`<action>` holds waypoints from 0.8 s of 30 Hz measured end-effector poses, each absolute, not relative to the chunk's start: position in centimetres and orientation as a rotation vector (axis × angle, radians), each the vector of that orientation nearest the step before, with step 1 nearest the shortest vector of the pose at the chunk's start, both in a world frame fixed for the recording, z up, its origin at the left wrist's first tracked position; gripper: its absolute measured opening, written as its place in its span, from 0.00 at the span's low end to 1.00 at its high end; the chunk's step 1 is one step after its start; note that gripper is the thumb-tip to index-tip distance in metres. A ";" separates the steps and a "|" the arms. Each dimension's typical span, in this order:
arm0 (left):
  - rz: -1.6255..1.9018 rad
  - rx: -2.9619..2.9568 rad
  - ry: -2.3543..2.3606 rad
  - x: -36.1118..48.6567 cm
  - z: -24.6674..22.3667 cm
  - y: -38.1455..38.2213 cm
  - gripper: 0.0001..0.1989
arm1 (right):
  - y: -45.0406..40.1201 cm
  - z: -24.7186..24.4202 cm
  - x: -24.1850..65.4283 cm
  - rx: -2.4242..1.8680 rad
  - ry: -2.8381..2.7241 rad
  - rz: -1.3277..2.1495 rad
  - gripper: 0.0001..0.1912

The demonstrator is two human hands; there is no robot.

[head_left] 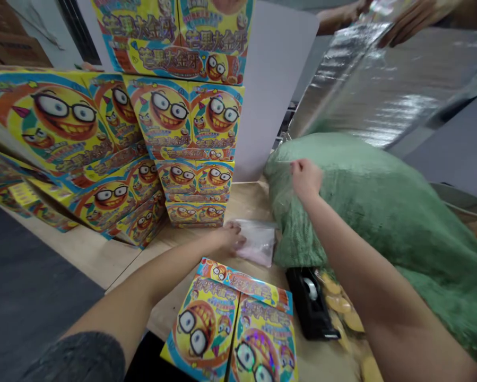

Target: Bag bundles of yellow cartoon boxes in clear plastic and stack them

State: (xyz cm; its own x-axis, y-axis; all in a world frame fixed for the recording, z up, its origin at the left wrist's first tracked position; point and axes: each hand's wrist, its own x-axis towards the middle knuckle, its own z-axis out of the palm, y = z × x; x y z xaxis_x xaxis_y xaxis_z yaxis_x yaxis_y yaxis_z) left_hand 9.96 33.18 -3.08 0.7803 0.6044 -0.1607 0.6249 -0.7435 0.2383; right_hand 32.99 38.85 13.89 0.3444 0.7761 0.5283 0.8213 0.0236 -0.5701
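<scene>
My left hand [233,236] rests on the left edge of a clear plastic bag [257,243] lying on the wooden table, its fingers spread. In front of the green woven sack [365,196], my right hand [305,178] is raised with its fingers pinched; what they hold is too small or too clear to make out. A yellow display box [242,323] with cartoon faces stands close in front of me, below the bag. Just right of that box is a black tape dispenser [313,302].
Stacked cartoon boxes [198,122] rise at the left and behind. Round yellow items [341,305] lie right of the dispenser. At the upper right, another person's hands [415,21] hold a silvery sheet [381,79]. A white panel [276,79] stands behind.
</scene>
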 end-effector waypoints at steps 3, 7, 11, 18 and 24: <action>0.009 2.608 0.939 9.1 -3.0 32.6 0.30 | 39.2 17.3 34.2 -1.656 -1.246 -0.146 0.16; 0.270 2.427 0.983 7.7 -1.5 31.5 0.32 | 37.0 23.8 36.4 -1.479 -1.016 -0.407 0.32; 0.603 2.184 1.078 5.4 3.8 29.2 0.22 | 29.5 28.4 36.6 -1.395 -1.250 -0.608 0.38; 1.233 1.667 0.709 1.3 18.4 14.4 0.44 | 13.2 27.7 26.6 -1.067 -2.157 0.455 0.16; 1.345 1.418 0.761 -2.0 19.5 1.1 0.49 | 6.6 23.4 15.8 -0.846 -2.086 1.340 0.14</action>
